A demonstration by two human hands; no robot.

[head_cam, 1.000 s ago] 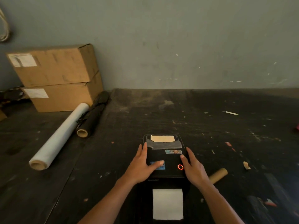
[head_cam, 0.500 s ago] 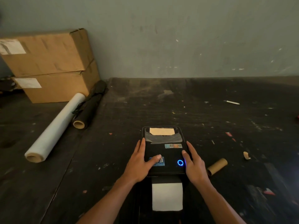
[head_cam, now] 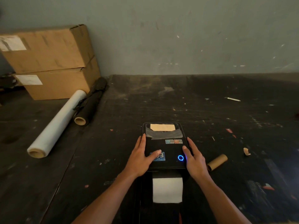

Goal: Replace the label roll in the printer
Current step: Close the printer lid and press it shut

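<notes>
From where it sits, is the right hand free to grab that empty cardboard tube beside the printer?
Probably yes: the right hand rests open on the black printer lid, and the brown cardboard tube lies just to its right with nothing between.

The printer (head_cam: 165,147) sits on the table (head_cam: 210,113), near its front edge. Both hands lie on its lid, left hand (head_cam: 140,156) at the left side, right hand (head_cam: 195,159) at the right. A cardboard core (head_cam: 217,162) lies just right of it. Two stacked boxes (head_cam: 48,62) stand far left, two rolls (head_cam: 56,123) before them.
</notes>
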